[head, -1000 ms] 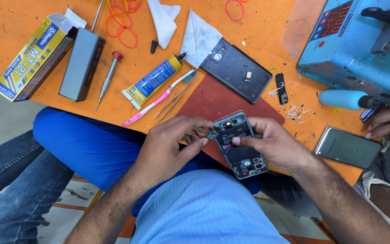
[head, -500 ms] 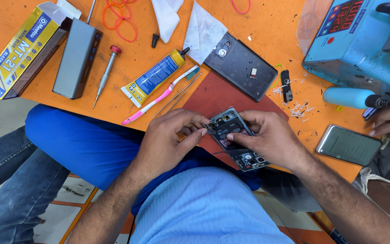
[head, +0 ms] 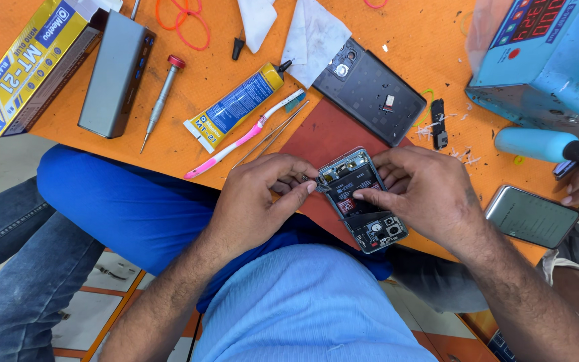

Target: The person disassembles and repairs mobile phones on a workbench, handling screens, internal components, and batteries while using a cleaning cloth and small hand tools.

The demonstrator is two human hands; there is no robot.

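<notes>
At centre frame my right hand [head: 430, 194] grips the opened phone [head: 362, 200] by its edges while my left hand [head: 259, 201] pinches a tiny part at its top corner; it looks light, stiff and fragile, best held by the frame. Farther up lie one back cover [head: 370, 90], one glue tube [head: 236, 107], one screwdriver [head: 160, 100], one toothbrush [head: 246, 134].

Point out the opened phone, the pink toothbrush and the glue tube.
opened phone [head: 360, 201], head view, on its exposed middle.
pink toothbrush [head: 239, 142], head view, mid-handle.
glue tube [head: 232, 107], head view, on its blue body.
</notes>
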